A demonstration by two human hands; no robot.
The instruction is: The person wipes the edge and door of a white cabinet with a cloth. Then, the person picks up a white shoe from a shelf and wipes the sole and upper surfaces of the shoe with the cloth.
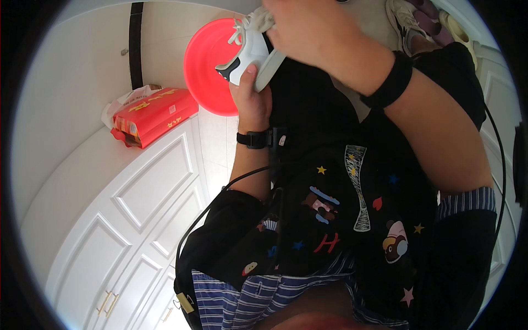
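Observation:
A white sneaker (252,49) with a black heel patch and pale laces is held tilted above the near side of a red plastic basin (202,82). My left hand (252,99) grips it around the heel, the thumb pressed on its side near the sole. At the laces and front part of the shoe is my right hand (305,29), blurred and partly cut off by the top edge. A crumpled off-white bunch (262,20) lies against its fingers; whether this is cloth or laces is unclear. The right fingertips are hidden.
A red gift bag (159,113) stands on the white cabinet (152,181) at left. A black cable (202,214) runs along my left arm. Several shoes (406,20) line the upper right floor, by another white panelled cabinet (497,95).

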